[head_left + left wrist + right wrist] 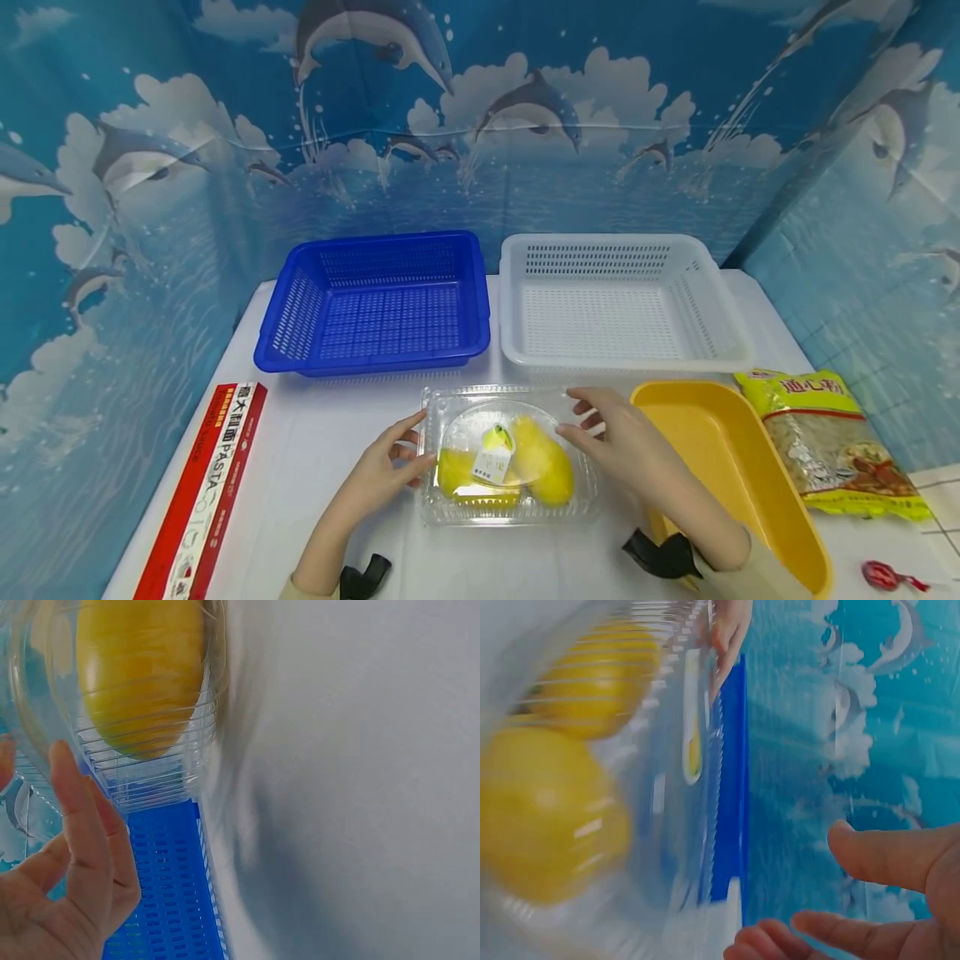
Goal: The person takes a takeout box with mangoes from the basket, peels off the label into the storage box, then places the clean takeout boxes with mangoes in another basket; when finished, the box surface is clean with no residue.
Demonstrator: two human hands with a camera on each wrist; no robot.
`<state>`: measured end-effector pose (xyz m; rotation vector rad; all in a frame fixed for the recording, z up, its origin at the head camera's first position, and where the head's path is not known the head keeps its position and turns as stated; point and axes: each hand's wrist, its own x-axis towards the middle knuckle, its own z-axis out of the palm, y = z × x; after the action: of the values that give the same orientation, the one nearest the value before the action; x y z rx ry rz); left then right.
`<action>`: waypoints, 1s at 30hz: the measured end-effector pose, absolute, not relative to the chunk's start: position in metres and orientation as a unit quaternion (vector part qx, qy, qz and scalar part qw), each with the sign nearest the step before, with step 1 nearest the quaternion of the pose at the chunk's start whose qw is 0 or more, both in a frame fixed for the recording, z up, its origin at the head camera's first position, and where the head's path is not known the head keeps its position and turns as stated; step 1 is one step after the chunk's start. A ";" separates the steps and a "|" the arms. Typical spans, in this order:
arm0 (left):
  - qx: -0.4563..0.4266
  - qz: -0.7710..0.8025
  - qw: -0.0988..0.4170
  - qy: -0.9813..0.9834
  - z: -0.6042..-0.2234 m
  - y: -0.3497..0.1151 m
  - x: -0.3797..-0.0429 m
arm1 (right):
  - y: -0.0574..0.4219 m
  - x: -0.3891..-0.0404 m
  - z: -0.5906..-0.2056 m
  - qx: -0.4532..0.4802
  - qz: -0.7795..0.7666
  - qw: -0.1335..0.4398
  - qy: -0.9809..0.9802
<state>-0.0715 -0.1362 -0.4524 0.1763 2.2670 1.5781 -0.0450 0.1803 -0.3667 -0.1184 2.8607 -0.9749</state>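
Note:
A clear plastic clamshell box (517, 517) with its lid down sits on the white table, holding several smooth yellow fruits (553, 475) whose kind I cannot tell. On the lid is a white label (491, 465). My left hand (382, 467) is at the box's left edge, its fingertips touching the rim; the left wrist view shows those fingers (82, 817) extended along the plastic. By the upper right corner is my right hand (611, 429), thumb and fingers spread. In the right wrist view that hand (892, 900) stands apart from the box.
Behind the box stand a blue basket (483, 321) and a white basket (637, 364). A yellow tray (795, 517) lies to the right, beside a bag of pasta (832, 442) and a red wrapped lollipop (881, 575). At the left lies a long red pasta box (202, 492).

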 end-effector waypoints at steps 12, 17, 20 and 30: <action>0.061 0.562 0.188 0.803 -0.452 -0.134 -0.071 | 0.123 -0.087 -0.362 -0.160 -0.194 0.188 0.949; 0.052 0.559 0.184 0.806 -0.452 -0.135 -0.071 | 0.112 -0.092 -0.363 -0.169 -0.187 0.195 0.948; 0.051 0.559 0.184 0.807 -0.452 -0.134 -0.071 | 0.108 -0.095 -0.367 -0.172 -0.189 0.200 0.946; 0.056 0.563 0.180 0.805 -0.454 -0.134 -0.071 | 0.106 -0.096 -0.371 -0.188 -0.188 0.200 0.943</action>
<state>-0.0707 -0.1341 -0.4542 0.1578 2.2746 1.5894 -0.0959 0.1056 -0.3705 -0.5242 2.6365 -0.5242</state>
